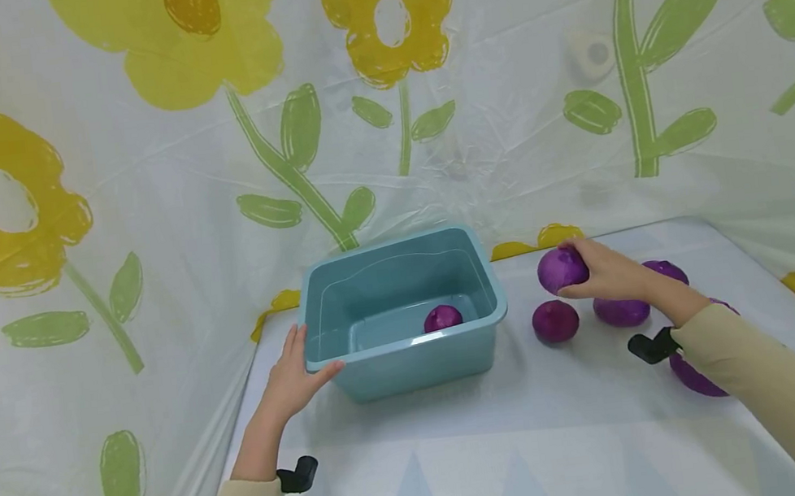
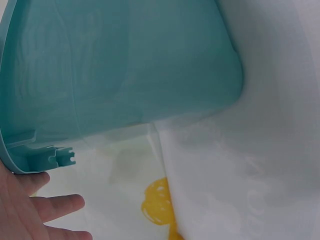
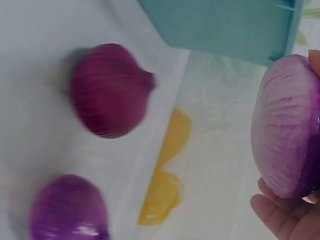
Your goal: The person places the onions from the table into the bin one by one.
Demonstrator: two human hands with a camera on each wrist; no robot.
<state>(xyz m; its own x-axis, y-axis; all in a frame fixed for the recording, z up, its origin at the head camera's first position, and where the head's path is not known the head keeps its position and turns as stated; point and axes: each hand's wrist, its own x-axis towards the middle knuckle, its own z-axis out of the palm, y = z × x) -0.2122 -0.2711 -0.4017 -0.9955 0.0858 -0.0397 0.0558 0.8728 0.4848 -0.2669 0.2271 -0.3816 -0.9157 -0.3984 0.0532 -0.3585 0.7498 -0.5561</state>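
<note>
In the head view my left hand point(image 1: 293, 381) rests at the near left corner of a blue-green plastic tub point(image 1: 411, 369), thumb along the front rim and fingers on the left side. The left wrist view shows those fingers point(image 2: 57, 206) spread and fairly straight beside the rim. One purple onion point(image 1: 442, 318) lies inside the tub. My right hand point(image 1: 610, 273) grips another purple onion point(image 1: 560, 270) above the table, right of the tub. In the right wrist view this held onion point(image 3: 285, 127) is large and pale purple, with fingertips at its lower side.
A dark red-purple onion point(image 1: 556, 321) sits on the table below the held one. More purple onions point(image 1: 622, 312) lie under and behind my right forearm, partly hidden. A white flowered sheet point(image 1: 499, 105) hangs behind the white tabletop point(image 1: 465, 453).
</note>
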